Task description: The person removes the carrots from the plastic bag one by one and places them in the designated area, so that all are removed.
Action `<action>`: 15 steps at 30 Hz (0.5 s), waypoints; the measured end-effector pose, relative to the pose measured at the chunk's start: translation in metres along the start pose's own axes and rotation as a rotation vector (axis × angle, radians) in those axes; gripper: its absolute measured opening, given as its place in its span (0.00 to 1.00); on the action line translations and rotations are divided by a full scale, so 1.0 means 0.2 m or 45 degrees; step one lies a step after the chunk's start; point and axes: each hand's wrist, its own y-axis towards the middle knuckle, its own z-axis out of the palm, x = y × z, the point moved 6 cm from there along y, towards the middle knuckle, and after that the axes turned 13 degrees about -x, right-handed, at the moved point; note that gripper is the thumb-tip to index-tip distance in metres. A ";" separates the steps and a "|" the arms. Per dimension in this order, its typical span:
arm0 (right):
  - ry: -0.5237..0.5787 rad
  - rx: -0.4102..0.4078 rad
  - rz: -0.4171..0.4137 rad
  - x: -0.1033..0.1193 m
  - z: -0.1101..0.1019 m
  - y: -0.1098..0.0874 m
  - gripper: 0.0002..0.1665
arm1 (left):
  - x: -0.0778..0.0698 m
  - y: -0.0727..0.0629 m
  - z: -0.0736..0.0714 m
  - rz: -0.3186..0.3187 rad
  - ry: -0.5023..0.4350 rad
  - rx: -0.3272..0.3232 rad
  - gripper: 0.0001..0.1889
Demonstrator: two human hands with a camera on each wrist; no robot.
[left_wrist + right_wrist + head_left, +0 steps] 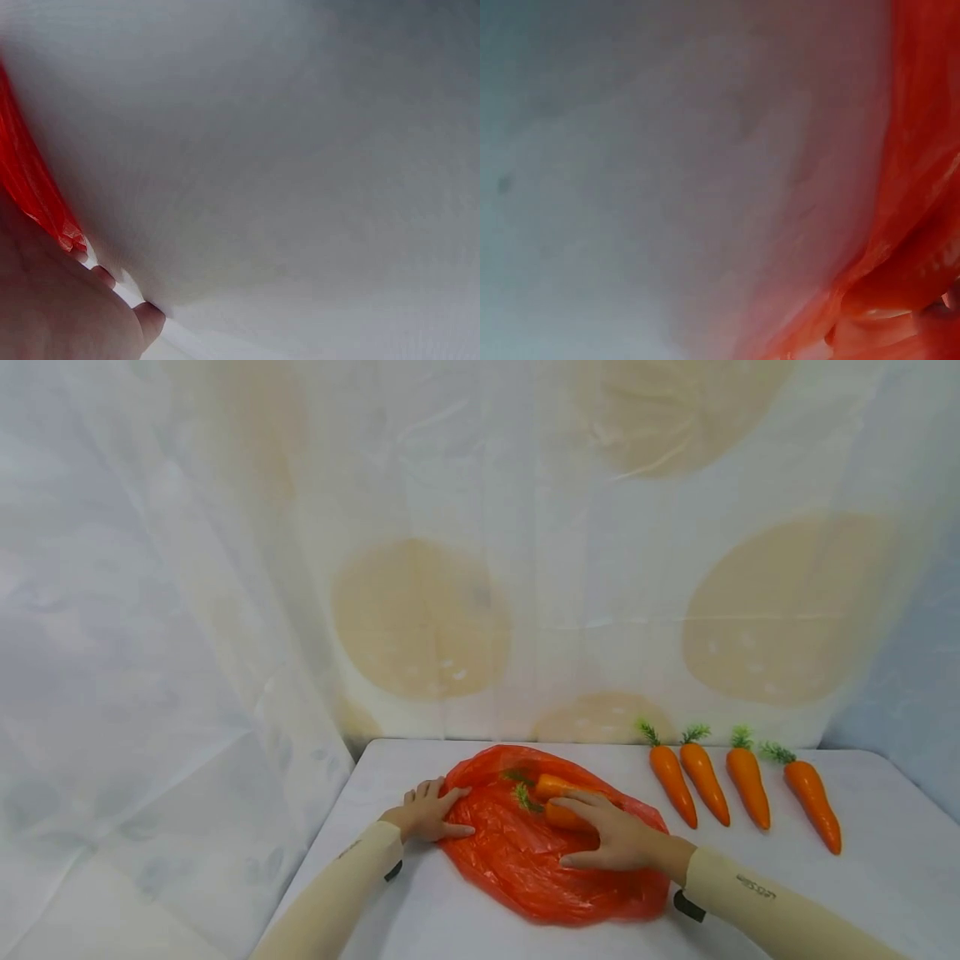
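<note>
A crumpled red plastic bag (517,868) lies spread on the white table. At its left edge my left hand (429,812) rests with fingers spread, touching the film. Two orange carrots (553,787) with green tops lie at the bag's middle. Red film seems to veil the upper carrot's leaves; whether the lower one is inside or on top, I cannot tell. My right hand (611,833) lies over the carrots, fingers extended across them and thumb apart on the bag. In the left wrist view, the bag's edge (30,172) runs beside the left hand.
Several more carrots stand in a row at the table's right, among them one carrot (673,785) near the bag and another carrot (813,806) farthest right. A pale curtain (570,568) with tan round shapes hangs behind the table (885,893).
</note>
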 end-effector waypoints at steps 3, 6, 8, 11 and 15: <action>0.050 0.037 0.072 0.01 0.00 0.00 0.50 | 0.01 0.01 0.01 -0.012 0.003 0.003 0.44; 0.085 0.061 0.126 0.01 0.00 0.00 0.50 | 0.02 0.02 0.01 -0.020 0.003 0.011 0.44; 0.119 0.070 0.150 0.01 0.01 0.01 0.50 | 0.02 0.02 0.01 -0.024 -0.001 0.006 0.44; 0.153 0.084 0.155 0.00 0.03 0.01 0.52 | 0.01 0.01 0.00 -0.018 -0.005 0.002 0.44; 0.159 0.108 0.142 -0.02 0.06 0.01 0.52 | 0.01 0.00 0.00 -0.012 -0.009 0.008 0.44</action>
